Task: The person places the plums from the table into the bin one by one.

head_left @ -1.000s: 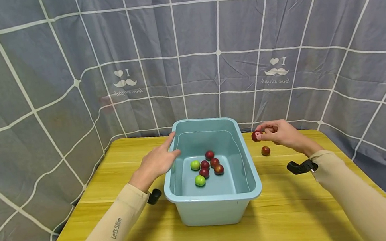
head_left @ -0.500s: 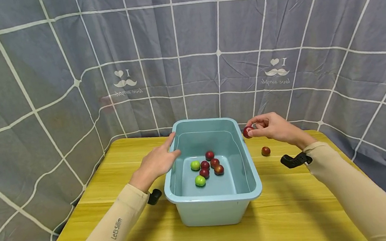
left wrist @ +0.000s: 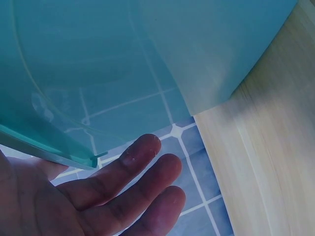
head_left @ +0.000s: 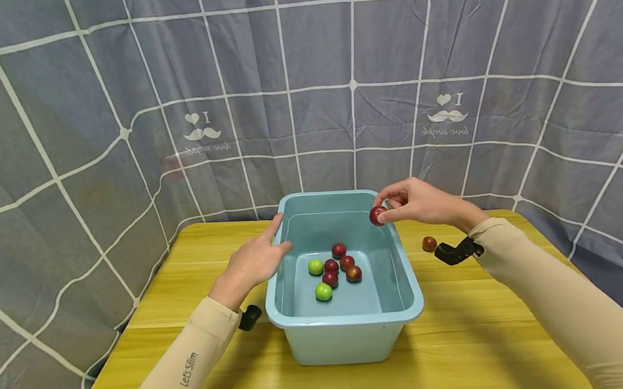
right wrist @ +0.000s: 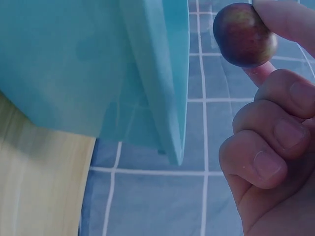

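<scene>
A light-blue plastic bin (head_left: 349,339) stands in the middle of the table, with several dark-red plums (head_left: 330,280) and two green, round fruits (head_left: 323,291) on its floor. My left hand (head_left: 253,258) rests on the bin's left rim, thumb and index finger over the edge. In the left wrist view, the other fingers (left wrist: 170,169) extend loosely along the outside wall. Over the bin's far right rim, my right hand (head_left: 426,203) pinches a dark-red plum (right wrist: 245,35) between thumb and index finger. The remaining fingers of that hand are curled toward the palm.
Another dark-red plum (head_left: 429,243) lies on the wooden table (head_left: 481,342), right of the bin, near my right wrist strap (head_left: 458,251). A grey checked curtain (head_left: 320,122) hangs behind the table and along both sides.
My right hand has moved left with the pinched plum, from above the table at the right to the bin's far right rim. The left hand has stayed in place.
</scene>
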{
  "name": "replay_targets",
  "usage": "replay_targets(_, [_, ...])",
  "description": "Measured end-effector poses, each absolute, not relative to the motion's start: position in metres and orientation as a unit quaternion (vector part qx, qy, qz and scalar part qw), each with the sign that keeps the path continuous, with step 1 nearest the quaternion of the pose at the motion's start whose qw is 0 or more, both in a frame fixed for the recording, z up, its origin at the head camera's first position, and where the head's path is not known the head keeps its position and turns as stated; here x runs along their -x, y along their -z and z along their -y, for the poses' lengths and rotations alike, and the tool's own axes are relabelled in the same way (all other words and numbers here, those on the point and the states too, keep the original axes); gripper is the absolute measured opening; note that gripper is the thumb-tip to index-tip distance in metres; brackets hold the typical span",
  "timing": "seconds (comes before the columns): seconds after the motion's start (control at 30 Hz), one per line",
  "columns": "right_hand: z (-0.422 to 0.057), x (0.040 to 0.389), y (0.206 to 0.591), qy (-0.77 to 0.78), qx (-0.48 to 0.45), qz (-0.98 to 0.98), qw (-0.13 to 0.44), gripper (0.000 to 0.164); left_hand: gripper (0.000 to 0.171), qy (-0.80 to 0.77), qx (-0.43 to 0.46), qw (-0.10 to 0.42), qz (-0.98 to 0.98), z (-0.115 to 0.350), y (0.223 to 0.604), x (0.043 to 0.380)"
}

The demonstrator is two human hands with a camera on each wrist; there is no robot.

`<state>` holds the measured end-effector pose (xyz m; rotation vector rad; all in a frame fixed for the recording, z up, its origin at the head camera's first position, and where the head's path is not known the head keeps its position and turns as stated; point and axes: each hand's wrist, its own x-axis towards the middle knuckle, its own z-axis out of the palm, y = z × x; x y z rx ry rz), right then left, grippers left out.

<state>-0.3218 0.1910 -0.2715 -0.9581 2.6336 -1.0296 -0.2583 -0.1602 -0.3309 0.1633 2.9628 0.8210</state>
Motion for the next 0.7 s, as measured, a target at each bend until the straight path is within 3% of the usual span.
replay_targets(0.53, [-0.146, 0.325, 0.267, 0.299, 0.380, -0.864, 0.143, 0.030, 0.072, -0.261, -0.055, 0.032, -0.963, 0.160, 0.331, 0.258])
replay_targets(0.7, [-0.134, 0.328, 0.269, 0.269, 0.400, -0.863, 0.150, 0.022, 0.072, -0.261, -0.054, 0.031, -0.963, 0.160, 0.332, 0.258])
